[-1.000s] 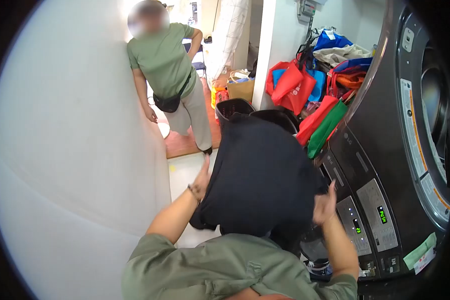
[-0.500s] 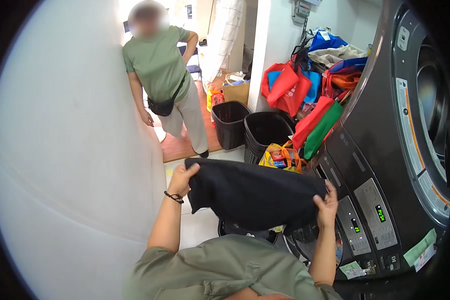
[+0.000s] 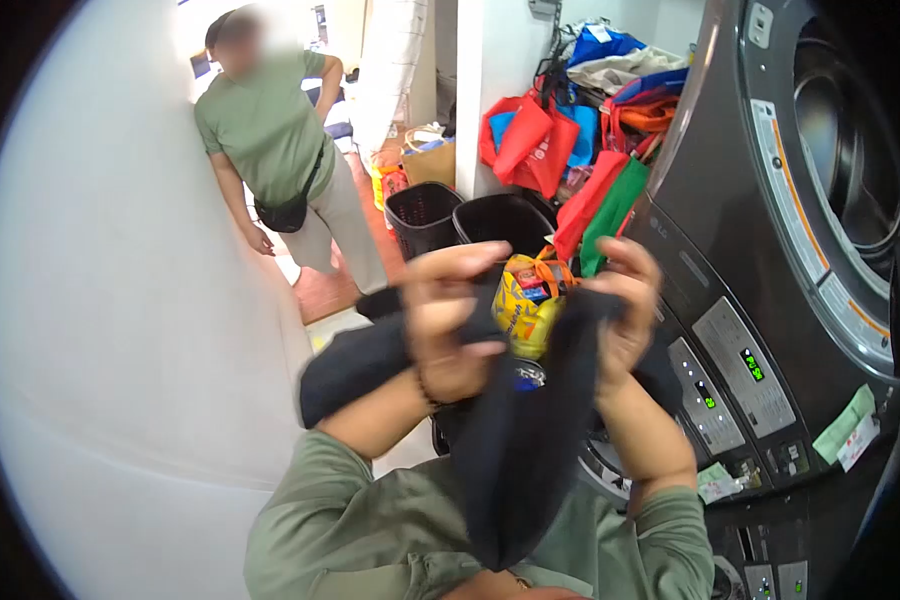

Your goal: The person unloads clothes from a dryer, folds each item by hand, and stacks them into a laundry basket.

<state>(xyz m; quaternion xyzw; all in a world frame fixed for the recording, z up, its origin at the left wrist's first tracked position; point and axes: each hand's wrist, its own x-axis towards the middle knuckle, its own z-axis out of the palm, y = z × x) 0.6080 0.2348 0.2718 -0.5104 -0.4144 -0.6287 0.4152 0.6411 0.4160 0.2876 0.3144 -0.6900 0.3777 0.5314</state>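
A black cloth, its kind unclear, hangs in a deep fold between my hands in front of my chest. Part of it also spreads out behind my left forearm. My left hand, blurred by motion and with a dark bead bracelet at the wrist, holds the cloth's edge between thumb and fingers. On the other side, my right hand grips the opposite edge, fingers curled and pointing up. Through the gap between the hands shows a yellow patterned bag with packets in it.
Dark stacked washing machines with lit displays line the right side. A person in a green shirt stands ahead by the white wall. Black baskets and piled coloured bags are at the back.
My hands have come closer together and up, so the cloth that was stretched wide now hangs in a fold. My view has shifted a little to the right.
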